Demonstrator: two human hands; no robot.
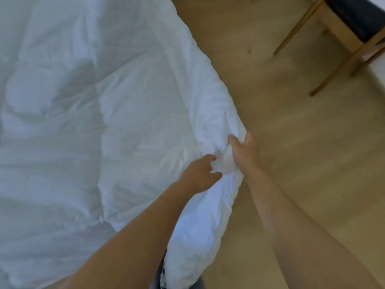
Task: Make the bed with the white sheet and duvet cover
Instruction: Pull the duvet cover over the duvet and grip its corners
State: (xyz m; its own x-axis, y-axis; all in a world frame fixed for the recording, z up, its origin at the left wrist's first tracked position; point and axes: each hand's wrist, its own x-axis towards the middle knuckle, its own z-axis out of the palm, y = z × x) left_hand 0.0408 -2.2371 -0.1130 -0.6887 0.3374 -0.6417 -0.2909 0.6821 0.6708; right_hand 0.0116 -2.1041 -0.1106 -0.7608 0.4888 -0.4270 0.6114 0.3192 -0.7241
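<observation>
White duvet (93, 113) spread over bed, right edge bunched above wooden floor (291, 142). Left hand (201, 173) pinches fabric at edge; right hand (244, 151) grips fold just beside.

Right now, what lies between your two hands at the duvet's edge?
In the head view, only a bunched fold of the white duvet lies between the left hand and the right hand; both grip it at its edge.
</observation>
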